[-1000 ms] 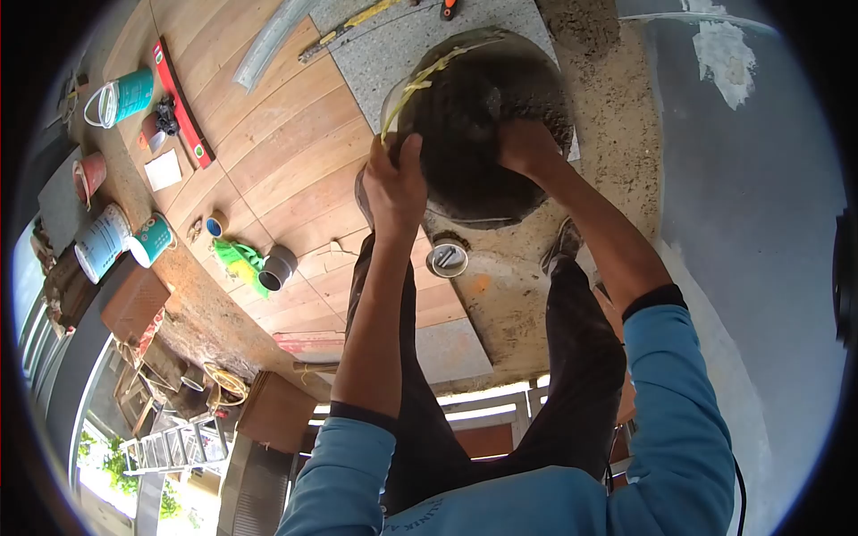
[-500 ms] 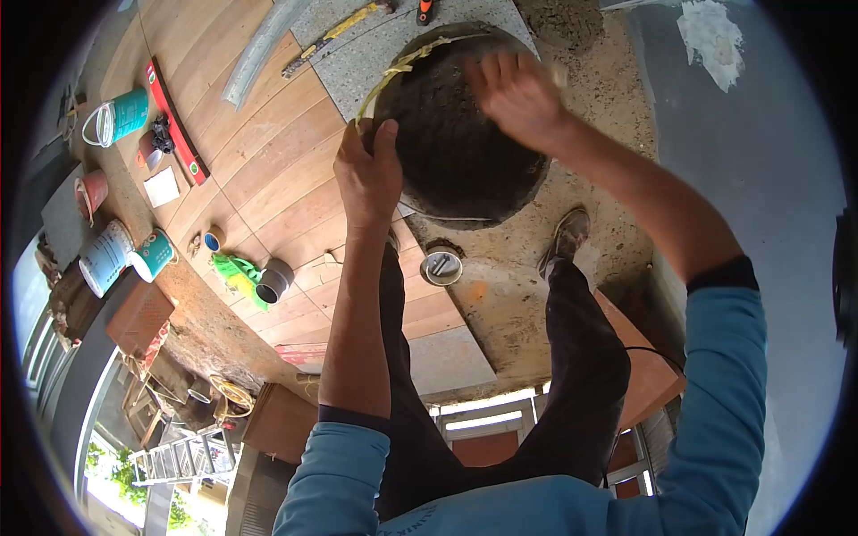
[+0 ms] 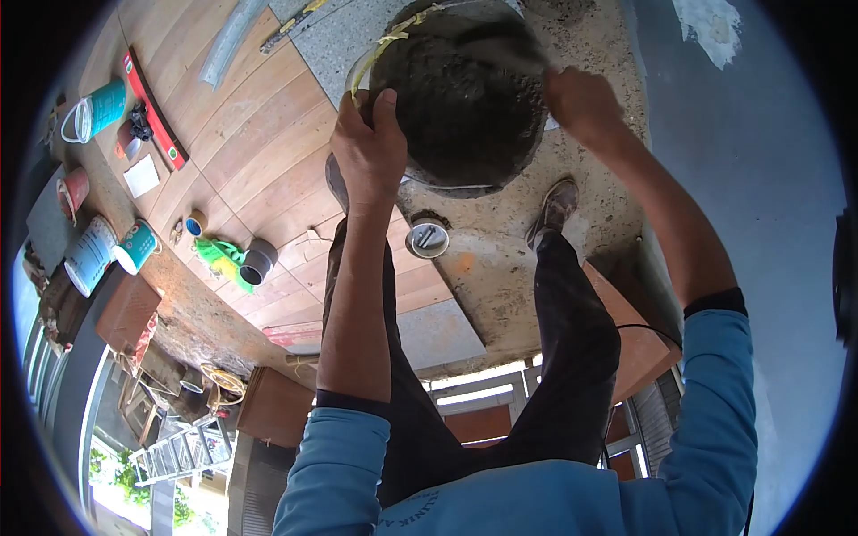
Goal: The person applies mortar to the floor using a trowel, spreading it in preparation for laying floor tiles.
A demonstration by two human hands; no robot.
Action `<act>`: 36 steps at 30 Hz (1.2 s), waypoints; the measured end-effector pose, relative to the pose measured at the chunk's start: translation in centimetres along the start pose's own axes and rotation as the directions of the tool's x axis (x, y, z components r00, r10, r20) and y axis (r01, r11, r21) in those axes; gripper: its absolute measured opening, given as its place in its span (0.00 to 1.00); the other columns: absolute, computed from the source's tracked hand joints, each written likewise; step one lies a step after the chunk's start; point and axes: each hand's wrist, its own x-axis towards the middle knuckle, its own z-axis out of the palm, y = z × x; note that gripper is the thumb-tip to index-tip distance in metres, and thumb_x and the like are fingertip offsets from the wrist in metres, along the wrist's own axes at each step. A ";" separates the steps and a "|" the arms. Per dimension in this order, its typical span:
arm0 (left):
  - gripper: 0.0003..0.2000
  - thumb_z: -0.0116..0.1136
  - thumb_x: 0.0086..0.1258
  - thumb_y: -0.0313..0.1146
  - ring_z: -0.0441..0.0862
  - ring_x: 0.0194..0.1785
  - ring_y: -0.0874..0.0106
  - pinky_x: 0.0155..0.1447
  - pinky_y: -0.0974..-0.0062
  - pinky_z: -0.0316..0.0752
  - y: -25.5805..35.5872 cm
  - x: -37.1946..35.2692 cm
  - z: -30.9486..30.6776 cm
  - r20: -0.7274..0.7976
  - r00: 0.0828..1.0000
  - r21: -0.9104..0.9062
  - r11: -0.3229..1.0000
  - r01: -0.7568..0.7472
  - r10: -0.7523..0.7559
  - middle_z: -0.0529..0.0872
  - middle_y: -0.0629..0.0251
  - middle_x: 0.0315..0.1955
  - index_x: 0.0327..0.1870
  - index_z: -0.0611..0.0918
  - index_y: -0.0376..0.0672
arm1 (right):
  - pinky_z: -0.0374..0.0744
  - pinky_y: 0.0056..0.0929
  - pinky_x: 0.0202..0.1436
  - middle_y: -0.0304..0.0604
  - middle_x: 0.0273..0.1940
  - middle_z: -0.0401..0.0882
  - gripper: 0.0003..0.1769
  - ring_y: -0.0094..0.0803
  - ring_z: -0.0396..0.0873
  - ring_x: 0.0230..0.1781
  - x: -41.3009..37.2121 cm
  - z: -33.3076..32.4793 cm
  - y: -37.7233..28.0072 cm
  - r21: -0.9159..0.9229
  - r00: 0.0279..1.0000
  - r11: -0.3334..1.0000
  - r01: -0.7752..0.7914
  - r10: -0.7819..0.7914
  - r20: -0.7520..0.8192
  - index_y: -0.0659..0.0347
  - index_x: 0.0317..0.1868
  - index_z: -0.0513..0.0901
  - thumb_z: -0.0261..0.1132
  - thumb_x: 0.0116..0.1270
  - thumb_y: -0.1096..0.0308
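A round bucket (image 3: 476, 190) of dark wet mortar (image 3: 469, 107) stands in front of me, seen from above. A frayed yellow strip (image 3: 384, 40) runs along the left part of its rim. My left hand (image 3: 369, 143) is closed on that rim, thumb up, where the strip ends. At the bucket's right edge, my right hand (image 3: 585, 103) is wrapped round the handle of a trowel. The dark trowel blade (image 3: 505, 49), smeared by motion, reaches left over the mortar.
A small round tub (image 3: 427, 239) sits between my feet. On the wood-look tiles to the left lie a red spirit level (image 3: 154, 107), a grey pipe piece (image 3: 258, 261) and a green bag (image 3: 219, 259). Several buckets, including a teal one (image 3: 100, 109), stand farther left. A grey wall (image 3: 742, 179) rises at right.
My right hand has moved from over the mortar to the bucket's right edge, and the trowel blade now shows. My left hand keeps its grip on the rim. The whole view has shifted slightly.
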 end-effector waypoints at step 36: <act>0.11 0.62 0.73 0.34 0.76 0.24 0.73 0.31 0.74 0.70 -1.4 0.8 -0.1 0.062 0.998 -0.028 0.999 0.029 -0.027 0.81 0.61 0.22 0.40 0.79 0.33 | 0.85 0.45 0.47 0.54 0.36 0.88 0.11 0.50 0.88 0.41 4.2 0.5 -4.7 0.165 0.992 0.986 0.011 0.011 -0.129 0.61 0.36 0.88 0.61 0.61 0.65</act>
